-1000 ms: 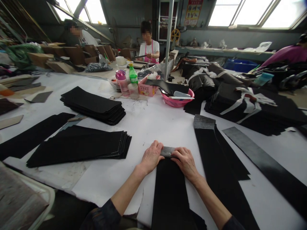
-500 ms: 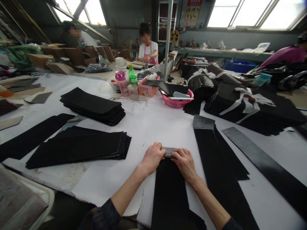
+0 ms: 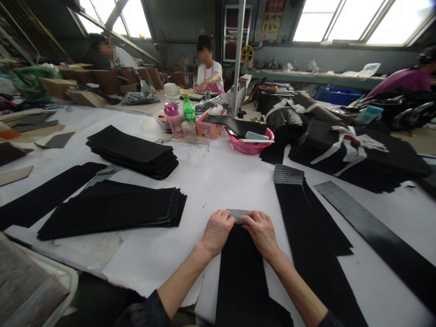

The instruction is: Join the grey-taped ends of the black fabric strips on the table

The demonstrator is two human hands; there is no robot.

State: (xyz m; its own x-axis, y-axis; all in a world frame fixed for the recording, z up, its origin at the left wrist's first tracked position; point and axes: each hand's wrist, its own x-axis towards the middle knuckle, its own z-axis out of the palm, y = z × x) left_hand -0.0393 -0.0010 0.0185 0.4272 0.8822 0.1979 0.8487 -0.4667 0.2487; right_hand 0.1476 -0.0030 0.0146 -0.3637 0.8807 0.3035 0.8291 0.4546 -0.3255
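A long black strip (image 3: 241, 272) of leather-like sheet lies in front of me, its grey far end folded toward me. My left hand (image 3: 220, 229) has its fingers closed on the left side of that folded end. On the right side, my right hand (image 3: 260, 229) pinches the same fold, thumb and fingertips together. The fingertips partly hide the edge. To the right lies an overlapping set of black strips (image 3: 306, 231), with grey ridged ends at the top. Two stacks of black pieces, a nearer stack (image 3: 119, 204) and a farther stack (image 3: 131, 150), sit to the left.
A pink basin (image 3: 252, 144), a pink box (image 3: 209, 129) and a green bottle (image 3: 188, 109) stand at the back. A tied black bundle (image 3: 361, 159) lies at the right, beyond a grey-black strip (image 3: 371, 227). A person (image 3: 209, 72) works across the table; others are at both sides.
My left hand has shifted slightly down toward me along the fold, and more of the grey end shows between the hands. My right hand has barely moved.
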